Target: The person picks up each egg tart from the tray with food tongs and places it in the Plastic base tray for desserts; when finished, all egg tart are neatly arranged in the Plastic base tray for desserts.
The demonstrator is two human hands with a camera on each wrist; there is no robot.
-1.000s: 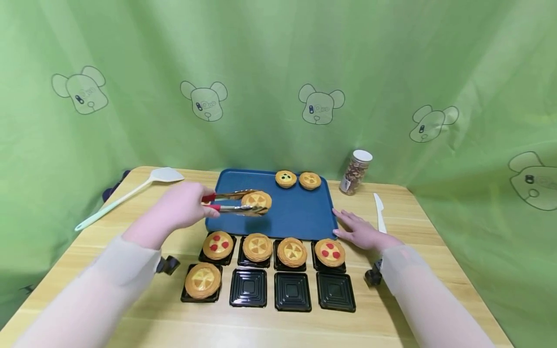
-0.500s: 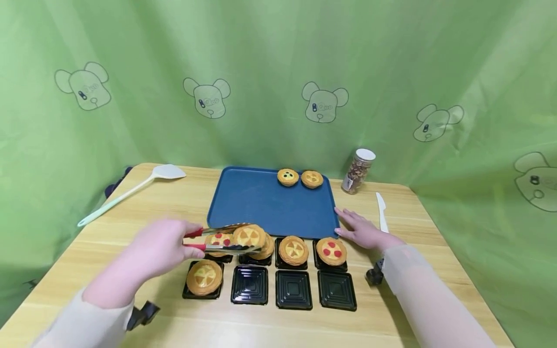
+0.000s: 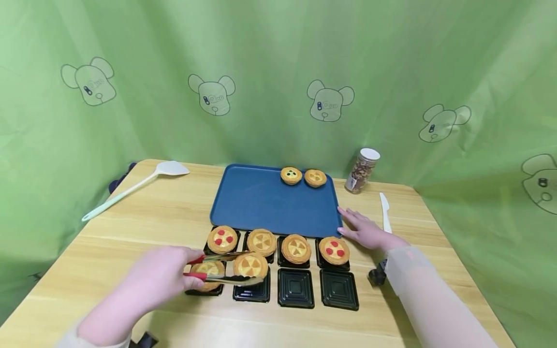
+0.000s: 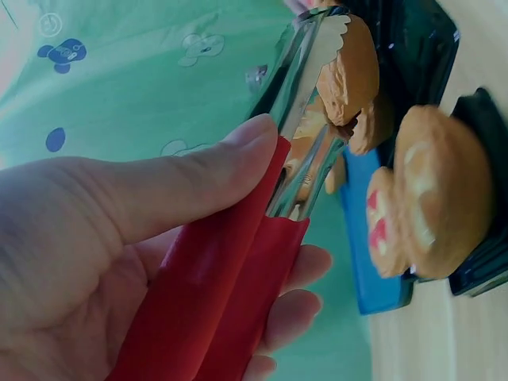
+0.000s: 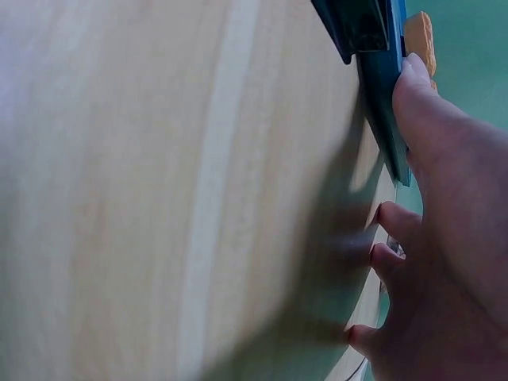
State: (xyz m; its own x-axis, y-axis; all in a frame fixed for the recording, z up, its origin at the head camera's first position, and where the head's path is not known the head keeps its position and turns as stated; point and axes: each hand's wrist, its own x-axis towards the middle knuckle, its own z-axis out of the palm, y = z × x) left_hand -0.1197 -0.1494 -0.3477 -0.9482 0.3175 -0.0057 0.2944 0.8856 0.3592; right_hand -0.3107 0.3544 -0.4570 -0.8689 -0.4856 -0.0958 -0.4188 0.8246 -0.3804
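My left hand (image 3: 167, 270) grips red-handled metal tongs (image 4: 230, 278), thumb on one handle and fingers behind the other. Between the tong tips an egg tart (image 3: 250, 266) with a wedge-patterned top is pinched, over the second black square tray (image 3: 252, 293) of the front row. Another tart (image 3: 208, 275) lies in the front-left tray, partly behind the tongs. My right hand (image 3: 363, 231) rests with spread fingers at the right edge of the blue tray (image 3: 274, 203); in the right wrist view its thumb (image 5: 413, 79) touches the blue tray's rim.
Tarts (image 3: 296, 249) fill the back row of black trays. Two black trays (image 3: 296, 288) at front right hold nothing. Two small tarts (image 3: 315, 178) sit at the blue tray's back edge. A nut jar (image 3: 362, 171), a white knife (image 3: 385, 212) and a spatula (image 3: 135, 188) lie around.
My left hand has carried the tart in the tongs from over the blue tray toward me, past the back row, to the front row. The right hand stays at the blue tray's edge.
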